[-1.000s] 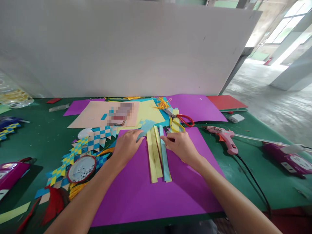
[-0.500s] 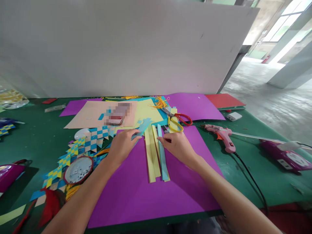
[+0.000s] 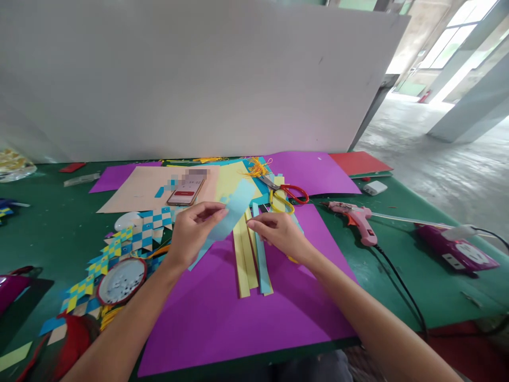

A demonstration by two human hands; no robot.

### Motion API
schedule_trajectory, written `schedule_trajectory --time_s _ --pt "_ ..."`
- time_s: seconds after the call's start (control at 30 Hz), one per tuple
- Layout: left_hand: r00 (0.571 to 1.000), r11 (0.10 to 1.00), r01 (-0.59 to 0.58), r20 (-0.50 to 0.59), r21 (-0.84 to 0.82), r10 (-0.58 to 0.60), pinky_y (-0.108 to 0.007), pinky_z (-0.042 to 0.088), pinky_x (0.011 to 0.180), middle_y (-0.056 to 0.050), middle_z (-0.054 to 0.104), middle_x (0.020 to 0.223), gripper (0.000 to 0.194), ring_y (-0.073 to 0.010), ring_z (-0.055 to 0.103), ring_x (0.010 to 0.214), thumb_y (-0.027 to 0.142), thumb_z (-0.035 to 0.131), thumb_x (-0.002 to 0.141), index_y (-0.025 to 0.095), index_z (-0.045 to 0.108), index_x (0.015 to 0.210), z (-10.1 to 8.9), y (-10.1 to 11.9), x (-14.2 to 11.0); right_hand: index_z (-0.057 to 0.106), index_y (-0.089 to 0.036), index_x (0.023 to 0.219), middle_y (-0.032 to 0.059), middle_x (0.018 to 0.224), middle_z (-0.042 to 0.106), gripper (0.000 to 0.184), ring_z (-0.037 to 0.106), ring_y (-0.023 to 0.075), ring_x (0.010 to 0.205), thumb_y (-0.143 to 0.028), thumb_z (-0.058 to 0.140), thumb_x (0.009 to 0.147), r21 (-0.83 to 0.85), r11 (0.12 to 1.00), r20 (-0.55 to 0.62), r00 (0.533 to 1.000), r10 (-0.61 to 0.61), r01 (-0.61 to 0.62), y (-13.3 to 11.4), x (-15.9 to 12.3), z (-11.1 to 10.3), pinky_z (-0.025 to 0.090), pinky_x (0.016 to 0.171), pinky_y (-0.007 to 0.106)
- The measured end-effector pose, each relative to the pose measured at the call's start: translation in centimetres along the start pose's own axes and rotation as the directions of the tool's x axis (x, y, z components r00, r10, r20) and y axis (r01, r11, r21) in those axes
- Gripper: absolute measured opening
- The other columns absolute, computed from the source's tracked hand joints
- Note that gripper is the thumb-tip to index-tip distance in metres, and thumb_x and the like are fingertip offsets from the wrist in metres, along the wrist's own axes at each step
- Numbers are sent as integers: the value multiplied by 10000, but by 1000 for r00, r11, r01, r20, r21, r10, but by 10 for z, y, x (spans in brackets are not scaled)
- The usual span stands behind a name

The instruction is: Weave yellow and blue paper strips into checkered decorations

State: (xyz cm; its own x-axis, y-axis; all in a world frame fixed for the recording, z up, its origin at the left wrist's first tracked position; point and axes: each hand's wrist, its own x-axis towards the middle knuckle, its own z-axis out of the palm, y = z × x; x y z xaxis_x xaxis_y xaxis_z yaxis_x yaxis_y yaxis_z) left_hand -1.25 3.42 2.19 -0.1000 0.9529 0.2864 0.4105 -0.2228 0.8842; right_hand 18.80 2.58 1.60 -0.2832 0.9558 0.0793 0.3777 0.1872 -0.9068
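My left hand [image 3: 194, 231] pinches a light blue paper strip [image 3: 237, 204], which is raised and tilted above the purple sheet [image 3: 222, 329]. The strip's lower end shows beneath my fingers. Thumb and fingertips of my right hand [image 3: 278, 231] are closed together over the upper part of the laid-out strips; what they grip, if anything, is hidden. Under that hand, several yellow paper strips [image 3: 242, 265] lie lengthwise on the purple sheet, with another light blue strip [image 3: 262, 270] on top at their right. Scissors [image 3: 294, 192] with red and yellow handles lie just beyond my right hand.
A pink glue gun [image 3: 356, 215] with its cord lies at right, near a purple power strip [image 3: 449, 249]. At left are woven paper fish [image 3: 147, 231], a round dish [image 3: 121, 281] of small beads and red tassels [image 3: 73, 345]. A phone [image 3: 186, 191] lies behind; a white board [image 3: 199, 79] stands at the back.
My left hand has lifted and turned the light blue strip, so its broad face now shows. My right fingertips have shifted slightly left across the strips. The view has swung a little right.
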Motion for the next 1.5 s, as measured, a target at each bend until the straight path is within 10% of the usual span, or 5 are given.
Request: schedule_trajectory --time_s 0.4,0.7,0.83,1.07,1.5 --pt "881 988 156 454 -14 -133 -269 531 623 -36 731 790 350 -208 678 721 484 655 766 160 691 891 7 1 -9 525 -170 553 -48 457 411 388 341 76 441 -467 628 779 214 977 -82 996 42 -24 8 2 4 255 426 226" --pt "808 942 329 536 -68 -243 -206 478 474 23 665 618 253 -158 656 563 427 706 732 187 626 733 5 6 -9 539 -171 579 -34 516 478 329 419 80 463 -404 636 790 343 937 -232 973 19 64 5 5 -13 327 457 224" --pt "712 896 429 652 -111 -260 -236 519 526 -8 693 675 233 -179 681 606 397 714 747 179 632 755 6 5 -11 525 -173 592 -32 534 497 313 432 76 463 -380 623 805 386 917 -268 963 10 98 5 5 -16 343 468 217" --pt "598 668 659 780 -345 -187 -321 567 710 -92 717 976 332 -208 709 782 389 623 852 206 575 1126 10 10 -18 529 -176 609 -37 527 479 302 420 83 459 -398 627 789 355 934 -120 993 8 35 3 1 -1 321 437 217" --pt "551 579 711 828 -398 -107 -183 423 474 -21 643 675 164 -67 531 457 297 592 883 138 621 907 13 6 -20 563 -153 662 -6 650 565 341 422 63 503 -458 654 782 570 816 192 981 -12 -102 2 0 -4 250 450 212"
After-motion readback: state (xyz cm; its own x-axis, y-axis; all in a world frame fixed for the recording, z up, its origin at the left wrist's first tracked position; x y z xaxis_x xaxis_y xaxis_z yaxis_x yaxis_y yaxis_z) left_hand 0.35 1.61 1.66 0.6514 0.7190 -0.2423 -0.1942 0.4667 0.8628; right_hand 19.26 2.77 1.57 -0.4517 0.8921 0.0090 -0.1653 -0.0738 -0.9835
